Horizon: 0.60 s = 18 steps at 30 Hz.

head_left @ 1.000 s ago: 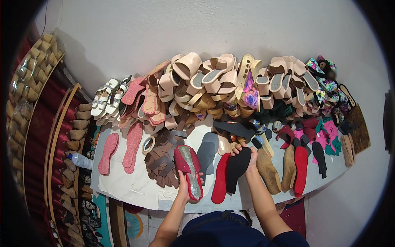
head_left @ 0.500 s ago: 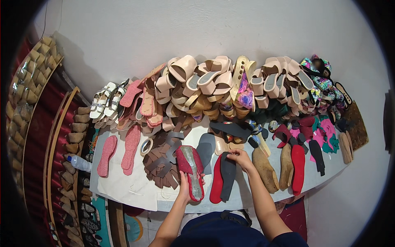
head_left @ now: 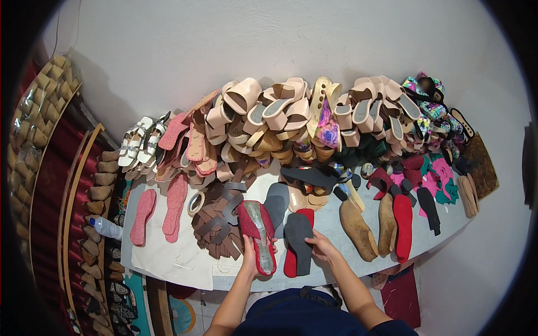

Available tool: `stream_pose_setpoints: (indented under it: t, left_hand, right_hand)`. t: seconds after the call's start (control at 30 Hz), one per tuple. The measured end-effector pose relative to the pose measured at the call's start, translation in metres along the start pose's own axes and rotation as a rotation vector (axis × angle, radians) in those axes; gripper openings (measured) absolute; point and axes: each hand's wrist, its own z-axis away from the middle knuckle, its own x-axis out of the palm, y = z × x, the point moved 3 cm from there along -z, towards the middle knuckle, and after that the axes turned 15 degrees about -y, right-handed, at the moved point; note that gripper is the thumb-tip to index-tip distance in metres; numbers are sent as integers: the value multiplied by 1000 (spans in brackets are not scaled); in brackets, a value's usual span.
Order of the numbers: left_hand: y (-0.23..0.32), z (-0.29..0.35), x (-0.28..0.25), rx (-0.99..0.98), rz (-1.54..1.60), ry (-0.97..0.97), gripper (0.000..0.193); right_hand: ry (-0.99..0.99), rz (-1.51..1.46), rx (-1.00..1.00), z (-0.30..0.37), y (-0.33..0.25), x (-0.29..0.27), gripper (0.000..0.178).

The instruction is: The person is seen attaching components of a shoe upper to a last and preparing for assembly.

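Observation:
My left hand point(head_left: 250, 256) is closed round a red shoe upper on a last point(head_left: 257, 227), its grey underside facing up and its toe pointing away from me. Beside it, my right hand point(head_left: 323, 247) grips the right edge of a dark grey sole point(head_left: 298, 242). That sole overlaps a red sole point(head_left: 290, 265), whose top end and lower left edge show from under it. Beyond the two hands, other grey soles point(head_left: 276, 203) lie partly behind the red upper.
Brown strips point(head_left: 213, 224) are heaped at the left, near pink soles point(head_left: 175, 210) and a tape roll point(head_left: 196, 203). Wooden lasts point(head_left: 357, 232) and another red sole point(head_left: 402, 227) lie at the right. Beige sandals point(head_left: 274, 112) pile along the wall. A plastic bottle point(head_left: 106, 228) is by the rack.
My right hand has moved down from the grey sole's top end to its right edge. The grey sole has shifted left across the red one, uncovering the red sole's top end.

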Motion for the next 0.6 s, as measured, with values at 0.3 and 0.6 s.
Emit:
stream_pose_setpoints:
  t: [0.3, 0.6]
  left_hand:
    - [-3, -3, 2, -16, -47, -16, 80]
    - [-5, -2, 4, 9, -5, -81, 78]
  right_hand:
    - [-234, -637, -127, 6, -29, 30, 64]
    - [24, -227, -126, 3, -23, -3, 70]
